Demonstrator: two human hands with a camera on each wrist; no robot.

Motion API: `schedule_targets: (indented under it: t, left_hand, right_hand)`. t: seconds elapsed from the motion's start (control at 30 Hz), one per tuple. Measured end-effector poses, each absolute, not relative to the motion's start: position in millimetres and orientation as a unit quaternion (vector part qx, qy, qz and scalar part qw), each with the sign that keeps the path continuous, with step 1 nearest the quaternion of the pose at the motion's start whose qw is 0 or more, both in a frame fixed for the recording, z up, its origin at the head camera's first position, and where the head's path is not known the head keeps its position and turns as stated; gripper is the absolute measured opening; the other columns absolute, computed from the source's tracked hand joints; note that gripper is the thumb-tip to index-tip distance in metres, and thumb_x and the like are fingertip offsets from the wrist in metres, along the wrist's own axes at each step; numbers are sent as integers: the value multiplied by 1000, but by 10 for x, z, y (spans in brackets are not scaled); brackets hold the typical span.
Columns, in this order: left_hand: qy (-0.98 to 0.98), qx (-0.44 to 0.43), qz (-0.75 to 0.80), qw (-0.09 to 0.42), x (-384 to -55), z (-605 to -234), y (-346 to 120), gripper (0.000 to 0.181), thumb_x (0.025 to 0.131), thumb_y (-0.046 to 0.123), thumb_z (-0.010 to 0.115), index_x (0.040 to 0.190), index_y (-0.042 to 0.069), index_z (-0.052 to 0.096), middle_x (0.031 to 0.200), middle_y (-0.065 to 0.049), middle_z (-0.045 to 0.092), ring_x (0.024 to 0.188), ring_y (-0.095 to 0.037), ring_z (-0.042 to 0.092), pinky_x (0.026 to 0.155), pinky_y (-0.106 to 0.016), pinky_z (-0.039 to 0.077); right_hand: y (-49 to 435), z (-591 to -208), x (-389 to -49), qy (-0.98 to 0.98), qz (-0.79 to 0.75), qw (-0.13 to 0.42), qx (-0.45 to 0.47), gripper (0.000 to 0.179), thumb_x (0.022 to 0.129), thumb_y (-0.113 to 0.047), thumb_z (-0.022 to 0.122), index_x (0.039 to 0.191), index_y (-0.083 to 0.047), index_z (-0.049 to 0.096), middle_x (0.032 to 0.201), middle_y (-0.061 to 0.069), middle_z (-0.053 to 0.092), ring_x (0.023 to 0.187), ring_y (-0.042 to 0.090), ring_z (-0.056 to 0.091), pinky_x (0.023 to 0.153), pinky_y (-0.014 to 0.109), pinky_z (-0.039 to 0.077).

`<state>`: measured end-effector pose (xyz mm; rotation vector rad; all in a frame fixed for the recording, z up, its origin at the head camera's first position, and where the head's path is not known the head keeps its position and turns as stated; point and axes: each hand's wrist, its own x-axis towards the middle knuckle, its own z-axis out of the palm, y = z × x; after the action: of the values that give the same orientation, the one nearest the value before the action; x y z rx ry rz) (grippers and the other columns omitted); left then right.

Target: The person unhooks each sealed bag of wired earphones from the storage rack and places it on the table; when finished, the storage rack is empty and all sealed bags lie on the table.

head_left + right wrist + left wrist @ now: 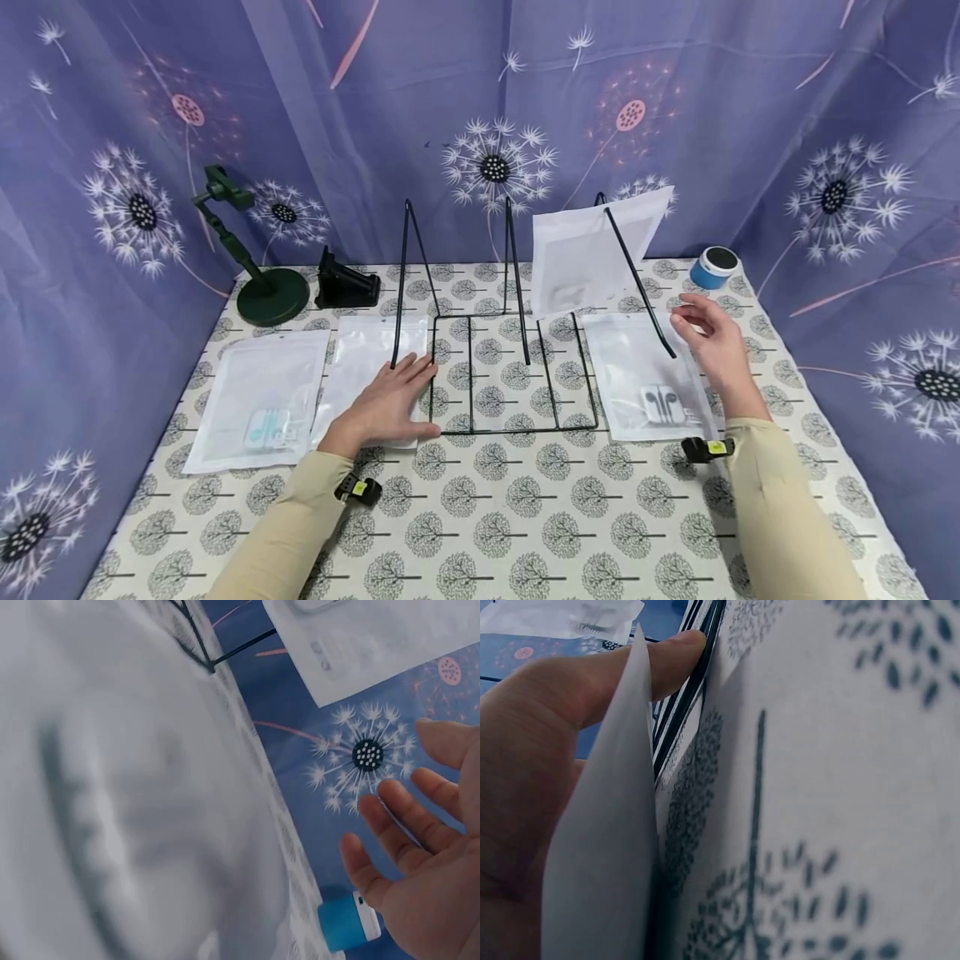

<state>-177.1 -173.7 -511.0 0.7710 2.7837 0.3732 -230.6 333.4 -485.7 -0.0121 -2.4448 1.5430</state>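
A black wire rack [517,283] with three tall prongs stands on the table. My left hand [386,400] lies spread at the left side of its base, fingertips and thumb at the wire, and overlaps a white zip pouch [360,346]. From the rack's right prong hangs another white pouch [573,258], tilted. Below that prong lies a clear-fronted pouch [622,358] showing dark earphones in a case. My right hand [712,346] hovers by its right edge, fingers loosely bent and holding nothing; the right wrist view shows the hand's [435,877] bare palm.
At the far left lies a pouch [262,375] with teal earphones. Behind it are a dark green stand [273,296] with a round base and a black holder [348,287]. A blue jar-like cylinder [708,273] sits at the back right, near the curtain [720,100].
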Motion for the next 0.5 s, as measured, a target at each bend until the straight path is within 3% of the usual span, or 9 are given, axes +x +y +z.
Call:
schedule_targets:
  t: [0.37,0.5]
  left_hand:
    - [949,265,128,111,-1773,-5125,-1741,104,78,69,64,156,13,23,164,-7,14,150,-34,10,119,-59,11]
    - [950,264,126,109,-1776,-5129,-1741,104,78,70,64,156,14,23,164,-6,14,150,-34,11,119,-58,11]
  right_hand:
    - [3174,-4733,-2480,-769,620,151,37,42,92,-3,64,133,-8,56,104,-13,68,98,-1,62,83,9,48]
    - [3113,-4693,-2557,-733,658,156,69,43,91,-1,64,133,-4,56,106,-5,69,101,5,63,86,11,49]
